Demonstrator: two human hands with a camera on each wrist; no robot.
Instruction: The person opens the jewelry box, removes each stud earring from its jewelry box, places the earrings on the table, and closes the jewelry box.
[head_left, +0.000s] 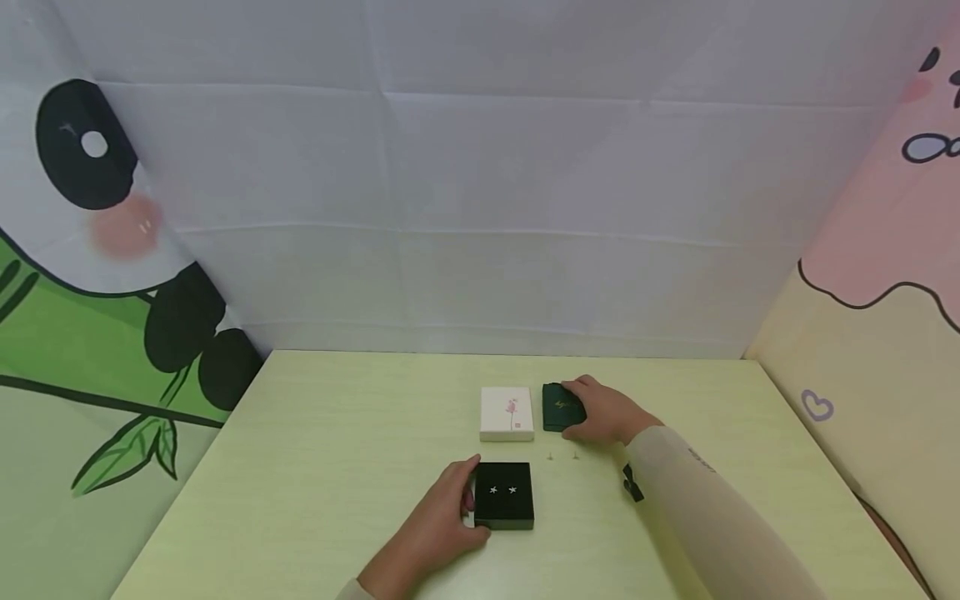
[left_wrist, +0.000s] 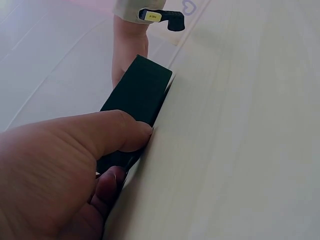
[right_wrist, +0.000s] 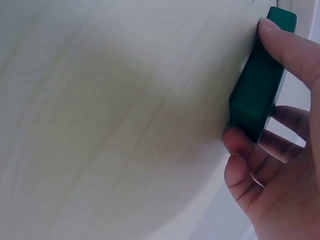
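My left hand (head_left: 438,521) grips a dark jewelry box (head_left: 502,523) by its left side, thumb at the front edge and fingers at the back. Two small silver star-shaped earrings (head_left: 493,490) sit side by side on its dark inside. The left wrist view shows the box's dark green side (left_wrist: 142,82), with the thumb lying across it. Farther back, my right hand (head_left: 607,412) holds a flat dark green box lid (head_left: 558,407) with gold lettering, its thumb and fingers at opposite edges. In the right wrist view the lid's side (right_wrist: 260,80) is close to the tabletop.
A white box (head_left: 506,414) with a pink flower print stands just left of the lid. Two tiny upright pieces (head_left: 550,457) are on the pale yellow table (head_left: 337,433) in front of it. A black wrist camera (head_left: 633,483) hangs below the right sleeve. White cloth (head_left: 510,208) hangs behind.
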